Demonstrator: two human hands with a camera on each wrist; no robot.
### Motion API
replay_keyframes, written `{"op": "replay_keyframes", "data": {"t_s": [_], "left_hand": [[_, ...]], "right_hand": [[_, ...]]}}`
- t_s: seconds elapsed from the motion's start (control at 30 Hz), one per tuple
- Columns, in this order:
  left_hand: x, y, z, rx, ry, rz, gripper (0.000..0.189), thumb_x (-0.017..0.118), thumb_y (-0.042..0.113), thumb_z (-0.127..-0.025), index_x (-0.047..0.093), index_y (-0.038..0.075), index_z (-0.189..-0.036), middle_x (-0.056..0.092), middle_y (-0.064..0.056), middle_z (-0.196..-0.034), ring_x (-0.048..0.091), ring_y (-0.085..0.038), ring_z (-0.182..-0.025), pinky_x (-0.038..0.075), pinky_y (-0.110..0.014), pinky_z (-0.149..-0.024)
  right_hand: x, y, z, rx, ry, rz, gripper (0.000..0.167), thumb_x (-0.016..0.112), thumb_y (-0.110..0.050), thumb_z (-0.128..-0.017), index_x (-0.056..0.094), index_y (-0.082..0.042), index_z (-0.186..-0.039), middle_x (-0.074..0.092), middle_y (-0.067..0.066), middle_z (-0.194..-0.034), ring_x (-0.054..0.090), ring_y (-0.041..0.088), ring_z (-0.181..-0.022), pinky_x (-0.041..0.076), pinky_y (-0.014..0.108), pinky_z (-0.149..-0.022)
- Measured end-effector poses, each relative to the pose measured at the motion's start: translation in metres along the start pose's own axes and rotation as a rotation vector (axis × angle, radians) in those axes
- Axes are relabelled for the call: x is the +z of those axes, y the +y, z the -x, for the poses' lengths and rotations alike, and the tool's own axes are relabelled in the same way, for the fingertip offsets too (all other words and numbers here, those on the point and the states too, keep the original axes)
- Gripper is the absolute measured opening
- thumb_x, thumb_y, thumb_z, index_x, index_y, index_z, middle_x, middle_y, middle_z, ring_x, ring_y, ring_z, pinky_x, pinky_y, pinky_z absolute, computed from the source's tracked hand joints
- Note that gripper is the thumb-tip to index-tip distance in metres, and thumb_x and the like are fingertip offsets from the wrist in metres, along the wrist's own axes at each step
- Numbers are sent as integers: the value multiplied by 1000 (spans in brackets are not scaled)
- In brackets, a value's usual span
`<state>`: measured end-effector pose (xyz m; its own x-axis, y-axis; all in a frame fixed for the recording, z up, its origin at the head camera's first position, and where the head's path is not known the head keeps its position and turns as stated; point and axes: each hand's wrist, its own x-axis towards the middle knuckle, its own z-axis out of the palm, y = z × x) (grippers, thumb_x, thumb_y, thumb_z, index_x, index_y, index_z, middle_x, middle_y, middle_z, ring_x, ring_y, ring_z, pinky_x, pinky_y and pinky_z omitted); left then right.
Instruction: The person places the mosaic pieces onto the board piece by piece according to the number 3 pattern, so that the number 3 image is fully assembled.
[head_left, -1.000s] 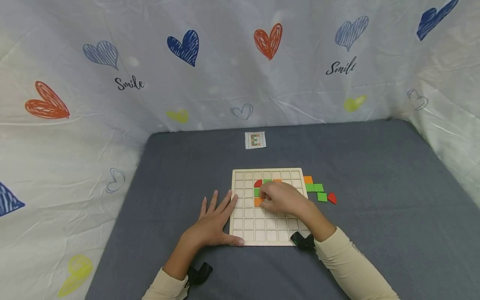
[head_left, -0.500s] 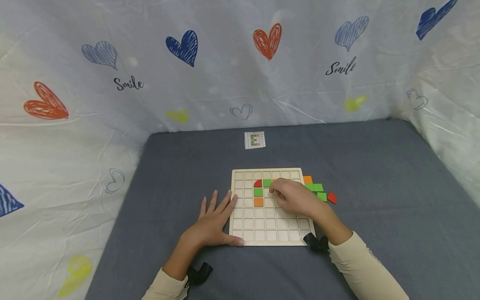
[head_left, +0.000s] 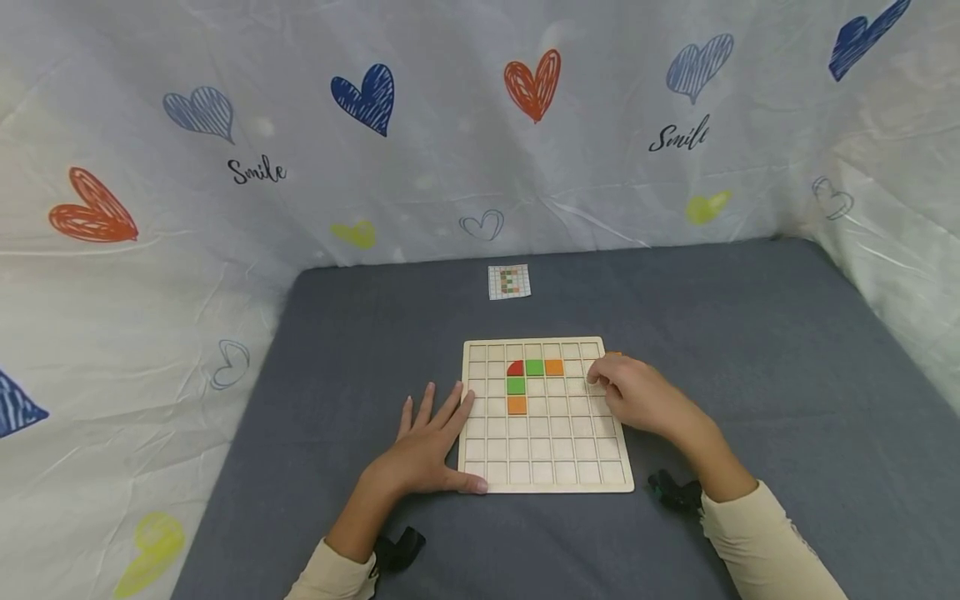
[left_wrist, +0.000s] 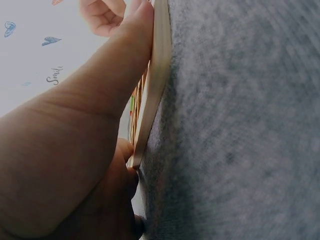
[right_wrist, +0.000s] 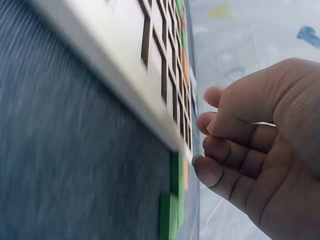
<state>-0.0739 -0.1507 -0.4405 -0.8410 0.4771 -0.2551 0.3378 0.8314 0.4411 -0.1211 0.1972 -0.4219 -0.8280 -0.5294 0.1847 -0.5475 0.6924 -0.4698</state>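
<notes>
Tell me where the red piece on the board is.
In the head view, the red piece sits left of centre on the grid board, one green square to its right and another green square directly below it in the picture.

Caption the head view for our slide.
Left hand touching wooden grid board bearing five tiles, right hand above its right edge.

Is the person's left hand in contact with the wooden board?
Touching. In the head view, the left hand rests its thumb on the near left corner of the wooden board.
</notes>
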Motion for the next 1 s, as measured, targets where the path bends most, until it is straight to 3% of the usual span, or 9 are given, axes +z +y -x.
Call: {"op": "replay_keyframes", "data": {"t_s": [0.33, 0.7, 1.0], "left_hand": [[4, -3, -1, 7, 17, 17, 128, 76, 76, -68, 10, 21, -163, -1, 0, -168, -16, -37, -150, -13, -63, -113], [1, -1, 0, 3, 3, -1, 127, 76, 75, -69, 12, 20, -163, 1, -2, -168, -15, -38, -149, -11, -64, -113], [2, -2, 0, 12, 9, 2, 126, 76, 75, -69, 13, 19, -163, 2, -3, -168, -14, -39, -149, -11, -64, -113]], "right_hand": [[-13, 25, 22, 114, 19, 29, 31, 49, 17, -77, 66, -6, -90, 61, 4, -89, 53, 19, -76, 47, 39, -67], [-21, 37, 32, 181, 32, 60, 28, 50, 16, -75, 63, -6, -87, 59, 4, -86, 52, 20, -74, 45, 41, -65], [-24, 38, 33, 207, -27, 127, 15, 72, -4, -77, 70, -3, -92, 61, 4, -88, 53, 23, -81, 47, 43, -71]]}}
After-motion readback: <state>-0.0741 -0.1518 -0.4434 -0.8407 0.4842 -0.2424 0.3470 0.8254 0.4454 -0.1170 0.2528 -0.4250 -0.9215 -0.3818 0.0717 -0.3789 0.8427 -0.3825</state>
